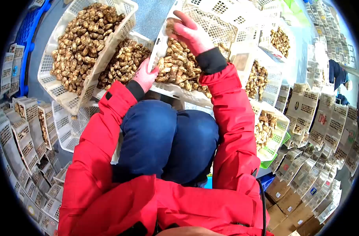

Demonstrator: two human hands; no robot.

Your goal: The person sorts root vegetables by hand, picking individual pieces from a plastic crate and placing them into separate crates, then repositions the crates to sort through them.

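Observation:
My left hand (145, 74), in a pink glove, is closed on the near left edge of a white perforated crate (160, 49). Brown, knobbly root-like pieces (179, 65) fill part of that crate. Above them, my right hand (190, 34), also gloved in pink, is raised with its fingers apart. A blurred brown piece (171, 26) shows at its fingertips; whether the fingers hold it is hard to tell. Left of my left hand, a lower crate holds more brown pieces (126, 59).
A tilted white crate (47, 67) full of brown pieces stands at the left. Further crates with pieces stand at the right (282, 133). Stacked crates (26, 137) line both sides, and cardboard boxes (291, 196) lie at lower right. A person in dark clothes (337, 74) is far right.

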